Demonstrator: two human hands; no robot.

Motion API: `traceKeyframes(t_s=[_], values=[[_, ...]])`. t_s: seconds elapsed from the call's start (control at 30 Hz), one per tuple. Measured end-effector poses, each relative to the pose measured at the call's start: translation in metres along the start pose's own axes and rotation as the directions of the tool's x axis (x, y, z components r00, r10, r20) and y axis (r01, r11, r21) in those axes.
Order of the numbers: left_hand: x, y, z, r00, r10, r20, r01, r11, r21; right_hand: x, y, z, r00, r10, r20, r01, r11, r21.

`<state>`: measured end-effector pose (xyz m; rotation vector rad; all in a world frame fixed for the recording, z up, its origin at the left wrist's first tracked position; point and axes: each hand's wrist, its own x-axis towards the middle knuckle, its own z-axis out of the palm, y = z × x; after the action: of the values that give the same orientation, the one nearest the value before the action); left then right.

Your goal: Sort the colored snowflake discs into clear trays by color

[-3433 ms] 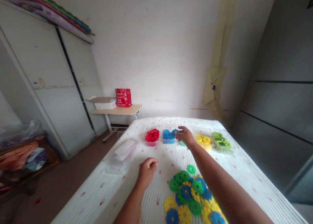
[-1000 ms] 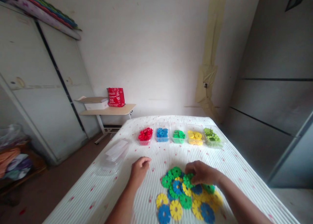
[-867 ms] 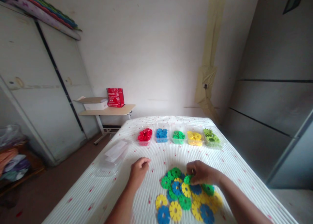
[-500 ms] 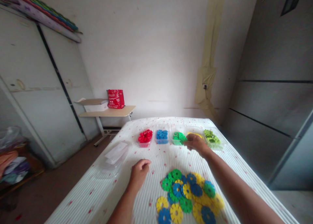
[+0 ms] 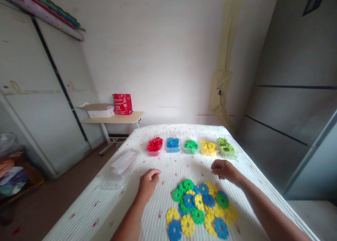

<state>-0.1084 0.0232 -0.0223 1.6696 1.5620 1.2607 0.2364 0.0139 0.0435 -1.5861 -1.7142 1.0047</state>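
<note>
My left hand (image 5: 149, 180) rests on the white ribbed table cover, its fingers curled together and no object showing in them. Above the cover, between the boxes and the loose pile, is my right hand (image 5: 224, 169), fingers bent inward with no disc visible. Nearest to it on the near side lies a pile of notched plastic discs: green (image 5: 197, 216), blue (image 5: 220, 228) and yellow (image 5: 187, 225), many overlapping. Beyond stand clear boxes holding red pieces (image 5: 154, 144), blue pieces (image 5: 173, 143), green pieces (image 5: 191, 145), yellow pieces (image 5: 208, 145) and light green pieces (image 5: 225, 145).
Clear plastic packaging (image 5: 122, 167) lies on the left of the table cover (image 5: 126, 202). A side table (image 5: 121, 118) behind carries a red bag (image 5: 122, 104) and a white box (image 5: 100, 111). Grey cabinets (image 5: 295, 93) stand at the right.
My right hand has drawn back from the green and yellow boxes toward the pile, uncovering the yellow box. My left hand has stayed in nearly the same place. The view has shifted slightly.
</note>
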Motion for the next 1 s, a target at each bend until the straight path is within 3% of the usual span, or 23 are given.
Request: traceKeyframes(t_s=[0.2,0.43,0.67,0.83,1.0], values=[[0.0,-0.005,-0.001,1.0,-0.003,0.024,0.003,1.0,-0.002,-0.034,0.028,-0.011,0.971,-0.003,0.237,0.003,1.0,0.0],[-0.002,0.001,-0.003,1.0,-0.015,0.022,0.015,1.0,-0.001,-0.037,0.017,0.004,0.983,-0.119,0.14,0.146,0.968,-0.203],[-0.001,0.001,-0.003,1.0,-0.025,0.011,0.025,1.0,-0.004,-0.037,0.001,0.024,0.975,-0.192,0.111,0.222,0.855,-0.47],[-0.001,0.002,-0.003,0.999,-0.034,0.014,0.034,0.999,-0.02,-0.04,-0.006,0.025,0.962,-0.212,0.171,0.27,0.826,-0.494],[-0.001,0.002,-0.003,0.999,-0.031,0.007,0.031,0.999,-0.015,-0.04,-0.006,0.024,0.972,-0.194,0.134,0.234,0.857,-0.458]])
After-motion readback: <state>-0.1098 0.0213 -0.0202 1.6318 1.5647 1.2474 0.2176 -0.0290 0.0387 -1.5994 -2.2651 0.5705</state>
